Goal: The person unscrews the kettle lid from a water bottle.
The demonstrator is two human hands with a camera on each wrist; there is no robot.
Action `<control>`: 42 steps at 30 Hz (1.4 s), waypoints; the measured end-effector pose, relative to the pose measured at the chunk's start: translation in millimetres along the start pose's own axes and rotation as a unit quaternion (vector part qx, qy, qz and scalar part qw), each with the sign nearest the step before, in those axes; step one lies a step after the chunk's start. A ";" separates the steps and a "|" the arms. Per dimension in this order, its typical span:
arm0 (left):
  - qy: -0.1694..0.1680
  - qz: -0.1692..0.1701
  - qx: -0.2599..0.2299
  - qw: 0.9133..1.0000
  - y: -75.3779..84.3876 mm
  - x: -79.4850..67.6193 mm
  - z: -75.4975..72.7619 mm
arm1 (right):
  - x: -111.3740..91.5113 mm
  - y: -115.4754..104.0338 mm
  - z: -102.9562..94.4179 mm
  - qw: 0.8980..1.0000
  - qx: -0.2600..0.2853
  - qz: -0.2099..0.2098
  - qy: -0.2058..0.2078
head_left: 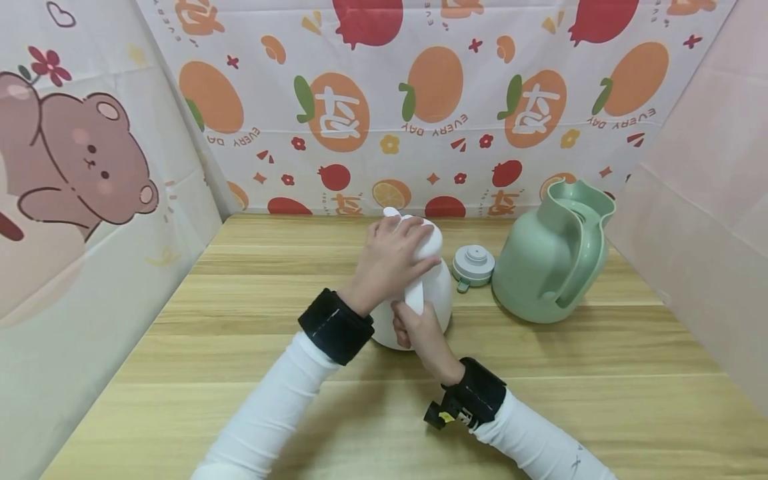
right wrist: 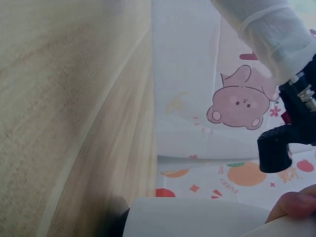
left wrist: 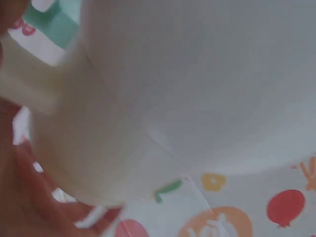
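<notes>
A white thermos jug stands on the table in the middle of the head view. My left hand lies over its top, fingers spread and bent round the upper rim. Lower down, my right hand grips the jug's white handle. In the left wrist view the pale jug body fills most of the picture, with fingers curving round its narrow end. The right wrist view catches the jug's white side at the bottom and a thumb on the handle.
Right of the white jug sits a round grey stopper with a green tab. Beside it stands a green jug, its handle turned toward the front right. Printed cloth walls the wooden table at the back and sides.
</notes>
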State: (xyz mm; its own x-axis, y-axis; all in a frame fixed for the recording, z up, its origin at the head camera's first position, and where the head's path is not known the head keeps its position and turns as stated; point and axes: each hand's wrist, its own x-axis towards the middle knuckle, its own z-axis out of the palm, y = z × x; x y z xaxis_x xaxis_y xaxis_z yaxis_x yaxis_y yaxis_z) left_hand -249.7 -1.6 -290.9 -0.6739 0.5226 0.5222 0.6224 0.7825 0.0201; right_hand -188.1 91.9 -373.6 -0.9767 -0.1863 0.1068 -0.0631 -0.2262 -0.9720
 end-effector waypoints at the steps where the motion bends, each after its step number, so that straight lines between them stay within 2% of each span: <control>1: 0.007 0.012 -0.017 1.000 -3.7 -0.6 0.5 | 0.1 0.3 0.1 1.000 -0.003 0.000 0.000; 4: 0.025 0.053 -0.082 0.995 -16.4 -4.6 1.0 | 0.1 0.8 0.6 1.000 -0.013 -0.001 0.002; 7: 0.025 0.087 -0.137 0.986 -27.3 -9.0 1.1 | 0.0 1.0 0.7 1.000 -0.019 -0.003 0.005; 10: 0.023 0.105 -0.152 0.982 -32.8 -11.2 1.4 | 0.0 0.7 0.4 1.000 -0.020 -0.005 0.006; 13: 0.017 0.109 -0.152 0.982 -33.2 -11.3 1.1 | 0.2 0.7 -0.2 1.000 -0.016 -0.004 0.005; 17: 0.009 0.092 -0.126 0.988 -28.7 -11.1 -0.2 | -0.1 0.0 -0.3 1.000 -0.008 -0.002 0.003; 22: 0.031 0.059 -0.028 0.997 -16.0 -8.9 2.5 | -0.4 -0.6 -0.6 1.000 -0.001 -0.002 0.003; 27: 0.062 0.032 0.054 0.996 -4.3 -7.9 6.4 | -1.2 0.2 0.3 1.000 0.000 -0.003 -0.001; 32: 0.069 0.038 0.071 0.994 -2.9 -10.0 8.3 | -1.6 1.0 0.6 1.000 0.000 -0.005 0.000; 34: 0.051 0.050 0.041 0.997 -6.3 -12.5 6.0 | -1.8 1.1 0.6 1.000 -0.004 -0.006 -0.002; 36: 0.022 0.053 -0.021 0.998 -11.4 -15.4 0.9 | -1.9 0.8 1.0 1.000 -0.007 -0.004 -0.002; 39: -0.011 0.055 -0.125 0.991 -20.1 -18.8 -7.5 | -1.4 0.7 0.9 1.000 -0.011 -0.003 -0.001; 42: -0.015 0.065 -0.173 0.983 -26.4 -21.2 -12.7 | -1.2 0.3 0.7 1.000 -0.017 -0.003 0.001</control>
State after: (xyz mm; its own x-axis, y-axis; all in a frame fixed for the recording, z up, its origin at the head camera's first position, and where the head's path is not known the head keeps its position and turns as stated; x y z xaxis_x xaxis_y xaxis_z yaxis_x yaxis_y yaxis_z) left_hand -246.9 -37.6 -291.7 -0.5877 0.6252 0.5135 0.7989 0.5489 0.2458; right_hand -186.8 91.4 -373.9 -0.9768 -0.1824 0.1118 -0.0755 -0.1953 -0.9778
